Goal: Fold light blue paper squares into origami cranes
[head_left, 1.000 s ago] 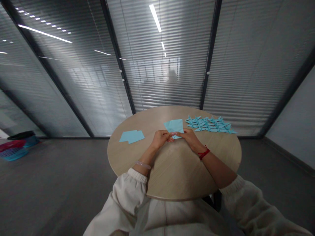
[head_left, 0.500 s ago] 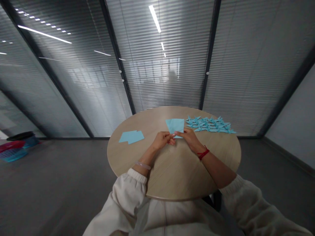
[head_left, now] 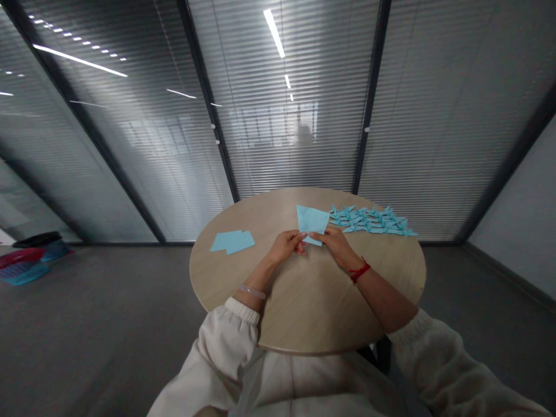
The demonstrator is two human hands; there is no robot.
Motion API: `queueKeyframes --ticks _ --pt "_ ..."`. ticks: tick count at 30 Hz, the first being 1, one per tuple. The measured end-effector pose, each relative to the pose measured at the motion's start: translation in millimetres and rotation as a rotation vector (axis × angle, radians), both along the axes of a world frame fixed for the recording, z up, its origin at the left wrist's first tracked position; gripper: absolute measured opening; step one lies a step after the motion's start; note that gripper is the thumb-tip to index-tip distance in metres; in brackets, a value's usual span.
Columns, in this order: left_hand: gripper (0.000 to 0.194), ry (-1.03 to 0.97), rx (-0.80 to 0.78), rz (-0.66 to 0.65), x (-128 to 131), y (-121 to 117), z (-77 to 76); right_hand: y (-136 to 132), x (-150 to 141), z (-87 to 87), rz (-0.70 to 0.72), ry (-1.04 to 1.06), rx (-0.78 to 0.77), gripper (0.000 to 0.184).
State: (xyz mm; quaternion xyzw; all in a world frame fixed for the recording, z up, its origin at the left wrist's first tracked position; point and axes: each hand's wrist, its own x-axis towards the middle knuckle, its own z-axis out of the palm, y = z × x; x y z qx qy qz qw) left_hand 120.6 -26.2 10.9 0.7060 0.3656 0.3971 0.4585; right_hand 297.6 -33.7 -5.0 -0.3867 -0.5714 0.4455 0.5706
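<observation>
A light blue sheet of paper (head_left: 313, 219) is held between my two hands, just above the middle of the table. My left hand (head_left: 287, 244) pinches its lower left edge, fingers curled. On the lower right side, my right hand (head_left: 333, 238) grips the same sheet, its thumb reaching toward the left one. The thumbs nearly meet at the lower part of the paper, and a bit of blue shows below them. Whether the sheet has folds in it I cannot tell.
Several folded blue paper cranes (head_left: 371, 220) stand in rows at the right of the round wooden table (head_left: 313, 313). Flat blue paper sheets (head_left: 233, 241) lie overlapping at the left. Baskets (head_left: 30, 263) rest on the floor far left. A glass wall with blinds (head_left: 282, 168) rises behind.
The blue paper has tilted and shifted slightly up and to the right. My left hand has moved very slightly; my right hand stays nearly in place.
</observation>
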Motion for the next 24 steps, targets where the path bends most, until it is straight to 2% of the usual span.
queueKeyframes --ticks 9,17,20,24 --pt "0.049 -0.063 0.173 0.173 -2.2 4.0 3.4 -0.9 -2.0 -2.1 0.051 -0.120 -0.009 0.041" --pt "0.053 -0.286 0.050 0.230 0.5 0.0 7.0 -6.0 -7.2 -3.3 0.203 -0.216 0.011 0.041" --pt "0.053 -0.298 0.023 0.251 1.0 -0.3 7.6 -5.0 -7.4 -2.6 0.128 -0.175 0.055 0.039" --pt "0.050 -0.293 0.001 0.236 1.5 0.0 5.1 1.6 -4.2 -4.2 -0.109 -0.129 0.114 0.035"
